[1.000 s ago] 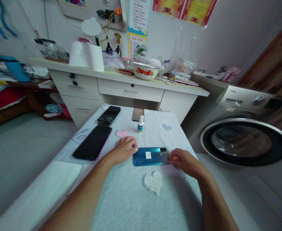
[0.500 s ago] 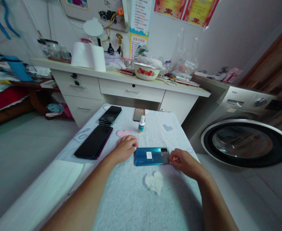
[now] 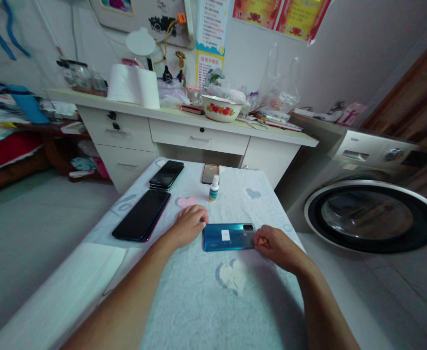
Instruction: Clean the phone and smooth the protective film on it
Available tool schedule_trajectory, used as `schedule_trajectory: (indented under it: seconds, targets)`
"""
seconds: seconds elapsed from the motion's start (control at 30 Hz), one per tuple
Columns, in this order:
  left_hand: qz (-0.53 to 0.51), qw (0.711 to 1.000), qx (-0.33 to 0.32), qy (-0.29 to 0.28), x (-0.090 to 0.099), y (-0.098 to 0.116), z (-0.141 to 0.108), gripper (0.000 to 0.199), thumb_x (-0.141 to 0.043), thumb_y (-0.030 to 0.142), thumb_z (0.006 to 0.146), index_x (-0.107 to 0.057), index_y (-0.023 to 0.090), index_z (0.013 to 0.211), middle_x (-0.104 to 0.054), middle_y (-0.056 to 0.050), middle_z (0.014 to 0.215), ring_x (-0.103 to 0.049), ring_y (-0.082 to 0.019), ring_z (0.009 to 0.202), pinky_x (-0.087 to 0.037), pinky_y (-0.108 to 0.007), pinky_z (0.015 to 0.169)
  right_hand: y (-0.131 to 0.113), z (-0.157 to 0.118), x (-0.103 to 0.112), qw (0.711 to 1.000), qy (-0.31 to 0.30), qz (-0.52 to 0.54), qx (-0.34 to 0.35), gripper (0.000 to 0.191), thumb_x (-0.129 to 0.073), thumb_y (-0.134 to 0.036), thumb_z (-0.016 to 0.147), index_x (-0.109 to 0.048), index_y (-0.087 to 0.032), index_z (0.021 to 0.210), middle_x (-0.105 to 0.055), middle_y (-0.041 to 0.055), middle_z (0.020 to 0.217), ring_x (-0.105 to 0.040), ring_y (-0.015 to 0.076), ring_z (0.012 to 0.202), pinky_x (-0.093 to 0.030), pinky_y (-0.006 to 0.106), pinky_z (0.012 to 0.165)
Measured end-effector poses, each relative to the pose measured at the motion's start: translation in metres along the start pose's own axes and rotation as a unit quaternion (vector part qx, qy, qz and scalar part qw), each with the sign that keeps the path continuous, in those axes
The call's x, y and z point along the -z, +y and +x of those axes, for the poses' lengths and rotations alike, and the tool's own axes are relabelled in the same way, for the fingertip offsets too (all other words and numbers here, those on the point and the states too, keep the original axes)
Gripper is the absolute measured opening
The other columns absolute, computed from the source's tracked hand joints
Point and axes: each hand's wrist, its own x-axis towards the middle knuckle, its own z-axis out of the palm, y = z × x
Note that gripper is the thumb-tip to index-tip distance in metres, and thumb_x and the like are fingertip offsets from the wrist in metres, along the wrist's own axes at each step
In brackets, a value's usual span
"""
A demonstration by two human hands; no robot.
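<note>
A blue smartphone (image 3: 213,238) lies back up on the cloth, with a white sticker and a dark camera block at its upper right. My left hand (image 3: 190,224) is closed at its left end, thumb and fingertips gripping the upper left corner. At the right end, my right hand (image 3: 274,247) presses curled fingers against the back; whatever they pinch is hidden. Beyond the phone stands a small white spray bottle (image 3: 214,189) with a blue label. A brownish phone case (image 3: 210,173) lies behind the bottle.
On the left of the cloth-covered table (image 3: 199,301) lie a large black-screened phone (image 3: 142,215) and a stack of dark phones (image 3: 167,174). Behind stands a white desk (image 3: 199,138) bearing a flowered bowl (image 3: 221,108) and paper rolls (image 3: 148,88). A washing machine (image 3: 348,150) is at right.
My right hand has slid slightly left, over the right end of the blue smartphone. My left hand and the smartphone stay nearly where they were.
</note>
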Motion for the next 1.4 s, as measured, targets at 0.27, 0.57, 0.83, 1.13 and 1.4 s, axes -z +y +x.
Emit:
schedule_trajectory:
  seconds: [0.27,0.57,0.83,1.13,1.4]
  targets:
    - [0.002,1.0,0.003,-0.006,0.001,0.0,-0.001,0.013,-0.042,0.018,0.08,-0.055,0.022,0.082,-0.054,-0.002,0.114,-0.043,-0.021,0.116,-0.031,-0.041,0.1,-0.01,0.005,-0.01,0.999,0.006,0.002,0.04,0.017,-0.047,-0.004,0.07,-0.057,-0.017,0.067,-0.054,0.0005,0.072,-0.048,0.0112,0.065,-0.032,0.022,0.061]
    - [0.003,1.0,-0.005,0.002,-0.001,-0.002,0.0,0.013,-0.043,0.018,0.08,-0.055,0.022,0.082,-0.054,-0.001,0.113,-0.043,-0.021,0.115,-0.031,-0.04,0.101,-0.02,0.01,-0.024,0.997,0.018,0.0,0.077,0.016,-0.047,-0.004,0.073,-0.055,-0.017,0.069,-0.051,-0.0001,0.076,-0.047,0.0108,0.067,-0.032,0.021,0.062]
    - [0.006,1.0,0.001,0.001,0.0,0.0,0.0,0.013,-0.044,0.018,0.079,-0.056,0.022,0.082,-0.054,-0.002,0.113,-0.044,-0.021,0.115,-0.031,-0.041,0.1,-0.034,0.015,-0.036,0.995,0.025,0.007,0.093,0.014,-0.049,-0.005,0.076,-0.054,-0.017,0.07,-0.049,0.0003,0.077,-0.046,0.0105,0.067,-0.032,0.021,0.061]
    - [0.005,1.0,0.002,0.001,-0.001,-0.003,0.0,0.013,-0.044,0.019,0.079,-0.056,0.023,0.083,-0.054,-0.001,0.112,-0.044,-0.021,0.114,-0.033,-0.04,0.1,-0.039,0.02,-0.048,0.993,0.036,0.006,0.114,0.01,-0.052,-0.009,0.08,-0.057,-0.018,0.081,-0.051,0.0006,0.082,-0.048,0.0102,0.067,-0.032,0.021,0.062]
    - [0.004,1.0,0.002,-0.002,0.0,-0.001,0.0,0.013,-0.044,0.019,0.079,-0.056,0.023,0.083,-0.054,-0.001,0.114,-0.044,-0.022,0.116,-0.032,-0.041,0.1,-0.042,0.014,-0.035,0.995,0.018,0.034,0.092,0.014,-0.051,-0.005,0.076,-0.056,-0.018,0.076,-0.052,0.0004,0.079,-0.049,0.011,0.07,-0.033,0.02,0.064]
